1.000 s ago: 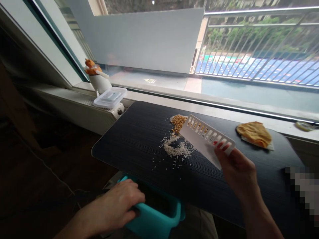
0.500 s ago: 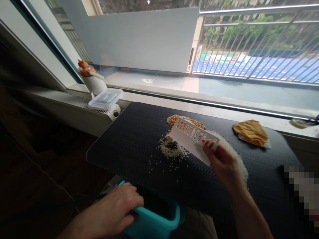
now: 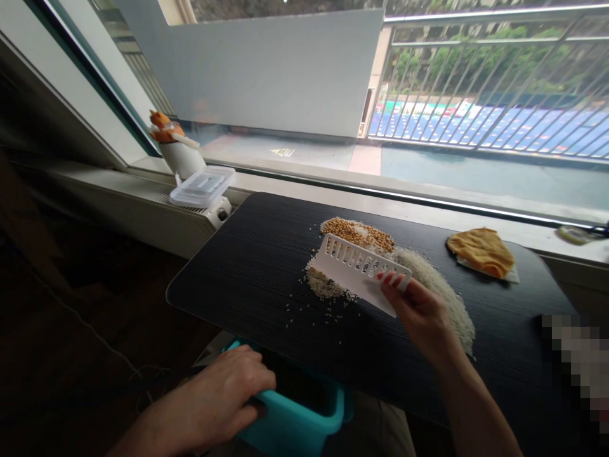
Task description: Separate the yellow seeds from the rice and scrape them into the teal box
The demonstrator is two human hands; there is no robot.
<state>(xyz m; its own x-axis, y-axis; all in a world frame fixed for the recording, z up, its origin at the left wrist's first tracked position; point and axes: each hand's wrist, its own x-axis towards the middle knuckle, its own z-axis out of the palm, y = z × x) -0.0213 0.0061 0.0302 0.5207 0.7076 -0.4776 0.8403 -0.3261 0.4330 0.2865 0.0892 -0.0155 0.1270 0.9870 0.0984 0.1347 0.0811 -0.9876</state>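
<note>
My right hand [image 3: 423, 314] grips one end of a thin white slotted plate [image 3: 354, 279], held at a slant over the black tabletop. Its far lower edge is down among loose white rice grains [image 3: 328, 284], partly hiding them. Just behind the plate lies a patch of yellow kernels, perhaps soybeans or corn [image 3: 345, 228], mixed with some rice. A longer heap of rice [image 3: 442, 285] stretches past my right hand. My left hand [image 3: 238, 387] is closed over the rim of a turquoise bin [image 3: 304, 409] below the table's front edge. The bin's inside is too dark to make out.
A folded tan cloth [image 3: 483, 252] lies at the back right of the black table [image 3: 228, 266]. On the heater [image 3: 143, 197] at left are a clear plastic lid [image 3: 202, 186] and a white container [image 3: 183, 158] topped by an orange figure. A window runs behind the table.
The slotted plate in my right hand has moved slightly left and toward me, uncovering more yellow kernels and covering part of the near rice. My left hand stays on the bin.
</note>
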